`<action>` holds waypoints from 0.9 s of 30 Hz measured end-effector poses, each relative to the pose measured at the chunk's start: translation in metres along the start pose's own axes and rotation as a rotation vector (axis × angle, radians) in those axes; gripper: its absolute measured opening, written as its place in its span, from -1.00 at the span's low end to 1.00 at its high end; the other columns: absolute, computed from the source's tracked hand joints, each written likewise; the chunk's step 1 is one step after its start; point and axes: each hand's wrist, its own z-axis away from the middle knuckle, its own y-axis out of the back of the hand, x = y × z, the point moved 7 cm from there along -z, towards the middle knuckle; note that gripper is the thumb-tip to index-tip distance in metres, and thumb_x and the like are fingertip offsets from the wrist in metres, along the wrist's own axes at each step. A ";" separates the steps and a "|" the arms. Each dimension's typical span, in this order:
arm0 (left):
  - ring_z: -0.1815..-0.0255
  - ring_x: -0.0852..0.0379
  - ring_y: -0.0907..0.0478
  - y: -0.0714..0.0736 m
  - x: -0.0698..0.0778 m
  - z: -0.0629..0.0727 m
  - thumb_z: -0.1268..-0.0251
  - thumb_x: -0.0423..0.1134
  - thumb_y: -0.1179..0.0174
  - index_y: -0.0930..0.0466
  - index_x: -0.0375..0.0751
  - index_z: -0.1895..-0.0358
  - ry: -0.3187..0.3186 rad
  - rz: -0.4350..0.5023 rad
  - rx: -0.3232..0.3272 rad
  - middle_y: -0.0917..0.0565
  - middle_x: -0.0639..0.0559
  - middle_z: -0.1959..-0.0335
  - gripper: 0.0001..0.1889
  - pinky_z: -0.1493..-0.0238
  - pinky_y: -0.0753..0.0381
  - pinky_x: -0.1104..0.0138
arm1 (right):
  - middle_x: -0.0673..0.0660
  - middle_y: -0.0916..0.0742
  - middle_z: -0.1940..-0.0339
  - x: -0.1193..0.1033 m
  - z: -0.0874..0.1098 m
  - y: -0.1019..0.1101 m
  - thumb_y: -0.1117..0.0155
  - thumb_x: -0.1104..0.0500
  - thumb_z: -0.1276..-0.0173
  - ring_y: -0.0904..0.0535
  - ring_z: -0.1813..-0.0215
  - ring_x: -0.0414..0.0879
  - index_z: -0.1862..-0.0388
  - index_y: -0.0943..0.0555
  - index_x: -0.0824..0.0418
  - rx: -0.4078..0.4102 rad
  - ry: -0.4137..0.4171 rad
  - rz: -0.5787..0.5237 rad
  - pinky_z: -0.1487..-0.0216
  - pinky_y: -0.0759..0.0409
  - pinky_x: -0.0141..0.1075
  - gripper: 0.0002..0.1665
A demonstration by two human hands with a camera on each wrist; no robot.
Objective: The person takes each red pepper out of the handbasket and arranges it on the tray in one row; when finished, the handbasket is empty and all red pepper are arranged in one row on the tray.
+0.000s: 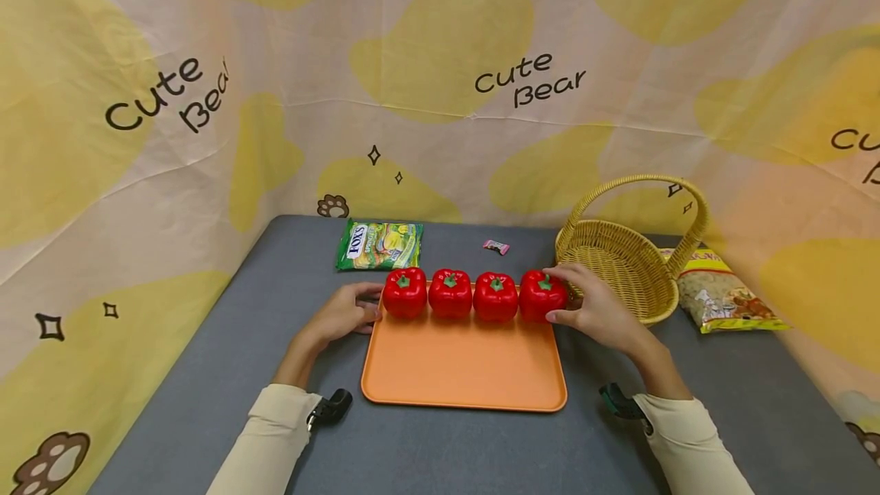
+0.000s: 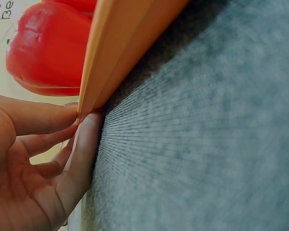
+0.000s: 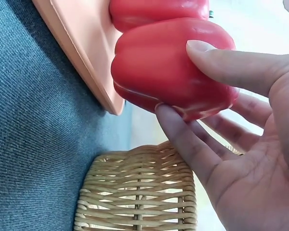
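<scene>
Several red bell peppers with green stems stand in a row along the far edge of an orange tray. My right hand holds the rightmost bell pepper, thumb on one side and fingers round the other; the right wrist view shows this pepper between them. At the tray's far left corner, my left hand pinches the rim, close beside the leftmost bell pepper. Seen from the left wrist, the thumb and fingers meet on either side of the tray edge.
Just right of the tray stands a wicker basket with a tall handle, near the right hand. Behind it lies a yellow-edged food bag. A green Fox's candy packet and a small pink wrapped candy lie beyond the tray.
</scene>
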 end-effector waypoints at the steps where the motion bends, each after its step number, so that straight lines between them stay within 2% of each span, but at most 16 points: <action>1: -0.13 -0.13 -0.74 0.000 0.000 0.000 -0.47 -0.41 -0.16 -0.40 -0.42 -0.50 0.000 0.000 0.000 -0.59 -0.39 -0.36 -0.44 0.05 -0.84 0.11 | 0.36 -0.53 -0.43 0.000 0.000 -0.001 -0.65 0.18 -0.20 -0.43 -0.43 0.36 -0.45 -0.53 0.30 0.001 0.000 0.008 -0.36 -0.51 0.37 -0.15; 7: -0.12 -0.13 -0.74 0.000 0.001 0.000 -0.48 -0.41 -0.15 -0.40 -0.44 -0.50 -0.006 0.004 -0.003 -0.59 -0.40 -0.35 -0.44 0.05 -0.84 0.11 | 0.39 -0.53 -0.45 0.001 -0.002 -0.003 -0.65 0.24 -0.18 -0.40 -0.47 0.41 -0.45 -0.53 0.29 -0.005 -0.016 0.029 -0.44 -0.40 0.42 -0.16; 17: -0.08 -0.09 -0.75 0.000 0.003 0.001 -0.48 -0.41 -0.14 -0.39 -0.45 -0.50 -0.009 0.008 -0.004 -0.63 -0.40 -0.29 -0.45 0.07 -0.84 0.13 | 0.39 -0.57 -0.39 0.002 -0.004 -0.008 -0.63 0.32 -0.15 -0.42 -0.45 0.40 -0.40 -0.55 0.34 -0.003 -0.013 0.053 -0.46 -0.38 0.40 -0.20; 27: -0.09 -0.10 -0.75 -0.001 0.003 0.002 -0.49 -0.40 -0.16 -0.39 -0.44 -0.50 -0.006 -0.003 -0.004 -0.64 -0.39 -0.28 -0.45 0.06 -0.84 0.13 | 0.36 -0.59 -0.37 0.001 -0.004 -0.007 -0.64 0.28 -0.16 -0.46 -0.41 0.37 -0.38 -0.56 0.32 0.001 -0.014 0.068 -0.43 -0.44 0.38 -0.21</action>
